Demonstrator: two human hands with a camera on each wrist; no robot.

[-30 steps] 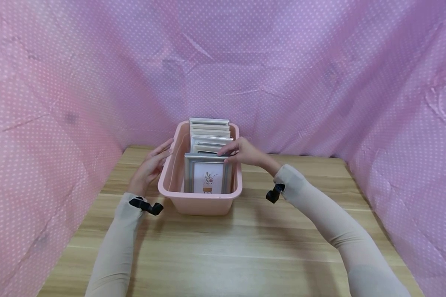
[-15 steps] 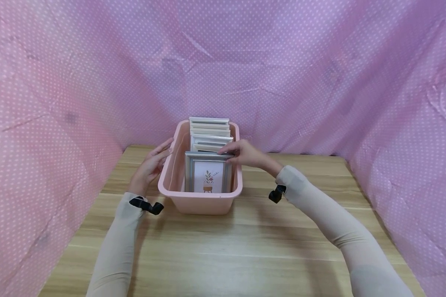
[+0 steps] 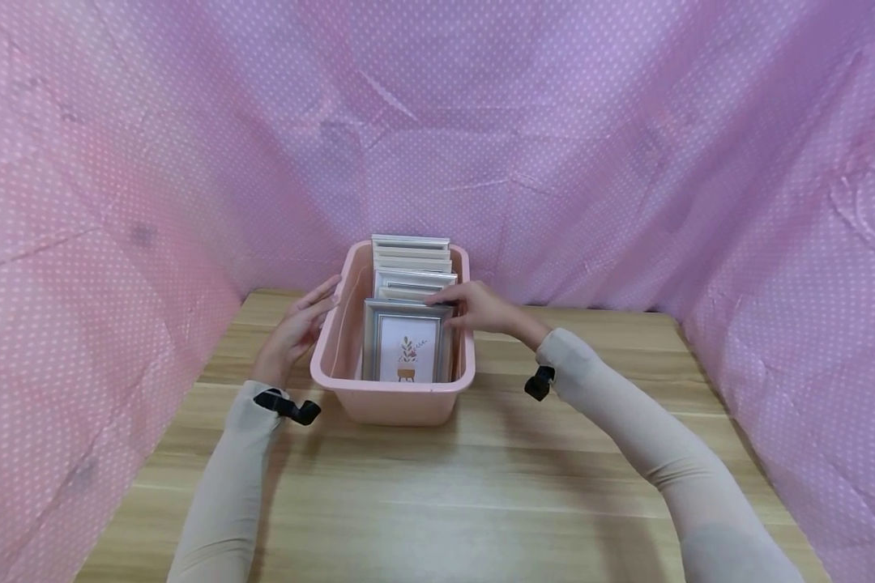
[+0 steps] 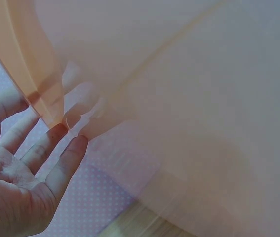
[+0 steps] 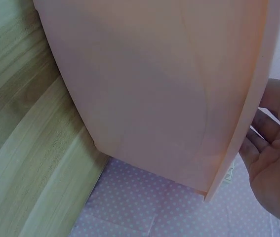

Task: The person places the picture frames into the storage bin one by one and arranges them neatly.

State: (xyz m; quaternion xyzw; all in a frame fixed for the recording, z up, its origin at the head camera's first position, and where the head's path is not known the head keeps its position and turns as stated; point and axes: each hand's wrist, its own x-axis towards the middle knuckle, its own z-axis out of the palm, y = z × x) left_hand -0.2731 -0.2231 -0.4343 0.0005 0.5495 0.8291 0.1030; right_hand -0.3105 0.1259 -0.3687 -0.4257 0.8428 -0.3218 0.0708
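Note:
In the head view, a pink plastic bin (image 3: pixel 395 406) stands on the table with several picture frames in a row inside. At its near end, the front picture frame (image 3: pixel 407 348) has a silvery border and a potted-plant print. My right hand (image 3: pixel 487 309) pinches this frame's upper right corner, thumb on its face and fingers over the top edge. My left hand (image 3: pixel 296 328) rests its extended fingers against the bin's left side, and the left wrist view shows the fingertips (image 4: pixel 56 132) at the rim. In the right wrist view, the bin's wall (image 5: pixel 144 94) hides the frames.
Behind the front frame, more picture frames (image 3: pixel 411 253) lean toward the far end of the bin. A wooden table (image 3: pixel 408 502) lies beneath. Pink dotted cloth (image 3: pixel 437 146) hangs around the back and both sides.
My right hand has shifted slightly down at the frame's corner. The front frame's top has moved a little up and to the right. My left hand stays at the bin's side.

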